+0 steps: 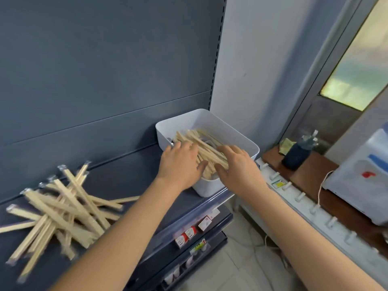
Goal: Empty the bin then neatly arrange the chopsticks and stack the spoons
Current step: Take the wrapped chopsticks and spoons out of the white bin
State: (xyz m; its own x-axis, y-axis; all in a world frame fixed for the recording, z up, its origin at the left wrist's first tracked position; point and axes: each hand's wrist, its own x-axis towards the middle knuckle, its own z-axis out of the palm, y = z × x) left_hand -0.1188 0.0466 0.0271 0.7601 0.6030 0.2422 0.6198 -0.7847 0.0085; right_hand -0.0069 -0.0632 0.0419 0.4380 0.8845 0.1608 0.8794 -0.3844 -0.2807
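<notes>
A dark blue-grey metal shelf (130, 177) carries a white rectangular plastic bin (241, 135) at its right end. A loose pile of clear-wrapped pale wooden chopsticks (69, 208) lies well apart on the left. Inside the bin sits a bundle of pale wooden chopsticks (206, 147). The left hand (180, 164) and right hand (238, 166) grip it from either side, fingers curled over, thumbs tucked beneath.
</notes>
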